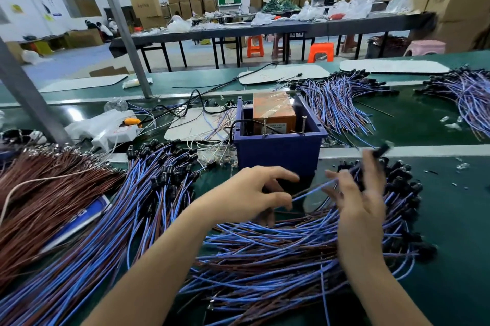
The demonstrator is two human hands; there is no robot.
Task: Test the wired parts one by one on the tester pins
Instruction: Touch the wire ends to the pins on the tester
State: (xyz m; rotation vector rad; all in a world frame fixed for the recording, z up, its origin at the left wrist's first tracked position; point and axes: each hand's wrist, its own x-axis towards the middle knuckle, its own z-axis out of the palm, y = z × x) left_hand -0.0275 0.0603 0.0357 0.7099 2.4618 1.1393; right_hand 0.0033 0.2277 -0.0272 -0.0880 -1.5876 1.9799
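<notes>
Pinching a thin blue-and-brown wired part [315,189], the left hand [254,193] risks dragging the tangled heap of blue-and-brown wires [278,251] along (blurred right hand [363,209]: grip cannot be told).

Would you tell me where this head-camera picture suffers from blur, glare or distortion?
Head view: the right hand is smeared by motion blur, its grip unreadable; the left hand, pinching a blue wire, is sharper; ceiling lights glare off the green belt; the wide lens leans the grey pole.
</notes>
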